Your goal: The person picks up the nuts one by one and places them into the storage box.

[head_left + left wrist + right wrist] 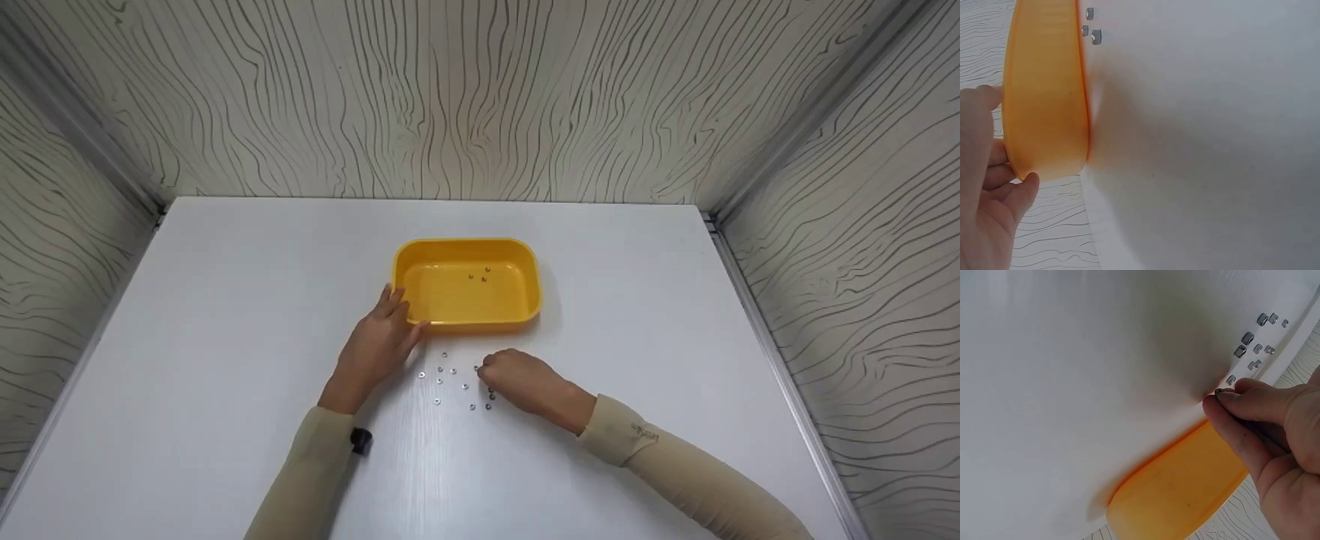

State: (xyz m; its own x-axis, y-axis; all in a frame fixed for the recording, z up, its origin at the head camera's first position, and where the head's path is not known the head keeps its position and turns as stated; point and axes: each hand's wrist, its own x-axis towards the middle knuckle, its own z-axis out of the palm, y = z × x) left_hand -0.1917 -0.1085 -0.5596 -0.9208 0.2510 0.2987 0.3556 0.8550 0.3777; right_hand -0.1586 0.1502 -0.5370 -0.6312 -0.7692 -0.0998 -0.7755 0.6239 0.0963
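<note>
A yellow plastic bin (pixel 480 327) stands on the white table, and three small nuts (pixel 484 279) lie inside it. My left hand (pixel 375 341) grips its near left corner, thumb on the front rim and fingers over the left side; the left wrist view shows the fingers (pixel 999 169) bent at the rim. In front of the bin my right hand (pixel 529 379) has thumb and index finger pinched together low over the table. A small dark metal nut (pixel 1219 391) shows between those fingertips. Several loose hex nuts (pixel 439 381) are scattered between the two hands.
The white table (pixel 262 285) reaches back to a wood-patterned wall (pixel 450 97), with more such panels at both sides. Metal rails (pixel 780 375) run along the side edges. A black object (pixel 361 441) sits at the left sleeve's cuff.
</note>
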